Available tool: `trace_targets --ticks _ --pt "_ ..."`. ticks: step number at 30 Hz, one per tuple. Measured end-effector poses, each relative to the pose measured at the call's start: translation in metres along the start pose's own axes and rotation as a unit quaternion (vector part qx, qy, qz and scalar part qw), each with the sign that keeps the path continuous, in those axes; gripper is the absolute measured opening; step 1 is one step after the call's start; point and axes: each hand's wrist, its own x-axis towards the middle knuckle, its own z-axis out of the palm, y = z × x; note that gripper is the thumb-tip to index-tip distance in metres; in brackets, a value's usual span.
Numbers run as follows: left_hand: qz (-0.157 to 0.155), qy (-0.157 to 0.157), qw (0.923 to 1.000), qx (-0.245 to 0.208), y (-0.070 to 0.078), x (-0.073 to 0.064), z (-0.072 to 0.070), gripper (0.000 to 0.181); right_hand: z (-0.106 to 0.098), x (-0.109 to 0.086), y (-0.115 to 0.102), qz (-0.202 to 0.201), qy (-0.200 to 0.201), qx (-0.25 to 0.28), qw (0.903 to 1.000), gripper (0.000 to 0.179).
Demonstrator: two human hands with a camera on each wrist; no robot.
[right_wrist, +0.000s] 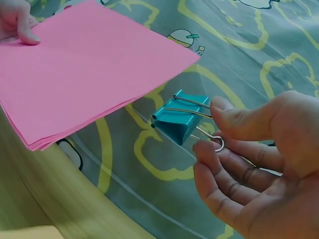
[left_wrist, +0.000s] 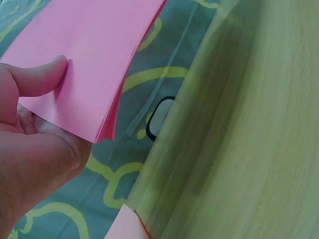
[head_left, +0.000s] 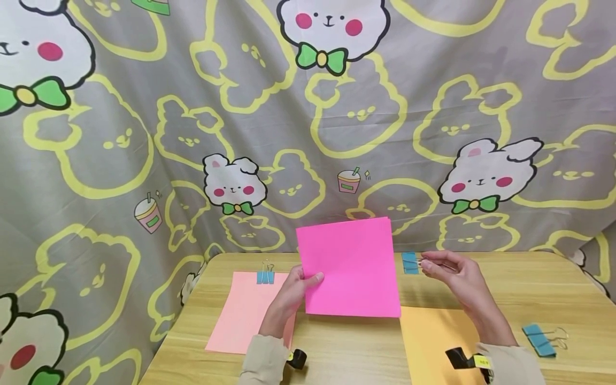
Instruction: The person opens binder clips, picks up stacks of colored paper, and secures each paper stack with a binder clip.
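Grey curtain (head_left: 289, 128) printed with white rabbits and yellow outlines hangs behind a wooden counter (head_left: 346, 347). The fingers of the left hand (head_left: 291, 294) are clamped on a hot-pink paper stack (head_left: 353, 267), thumb across its near face and the others mostly hidden behind, holding it tilted above the counter. Just right of the stack, the fingers of the right hand (head_left: 459, 272) pinch the wire handles of a blue binder clip (head_left: 409, 263), its mouth toward the stack but not touching it. Left of the stack, pale pink paper (head_left: 236, 321) lies on the counter, a second clip (head_left: 266, 277) at its far edge. Yellow-orange paper (head_left: 433, 342) lies nearer than the stack and to its right; farther right rests a third clip (head_left: 540, 340).
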Motion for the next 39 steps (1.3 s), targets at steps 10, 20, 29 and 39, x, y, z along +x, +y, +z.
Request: trace_targets --ticks 10,20,29,39 --pt "-0.005 -0.005 0.9999 -0.012 -0.001 0.001 0.002 0.023 0.004 0.0 -0.001 -0.002 -0.009 0.047 0.9989 0.028" --pt "0.006 -0.02 0.9996 -0.02 0.0 0.001 0.005 0.026 0.01 0.0 -0.002 0.005 -0.007 0.051 0.9987 0.027" --pt "0.0 -0.02 0.9995 -0.025 0.0 0.001 0.005 0.022 0.012 0.0 -0.001 -0.004 -0.012 0.053 0.9985 0.028" --pt "0.002 -0.028 0.9992 -0.027 0.001 0.002 0.01 0.022 0.02 0.001 -0.001 0.0 -0.017 0.045 0.9989 0.038"
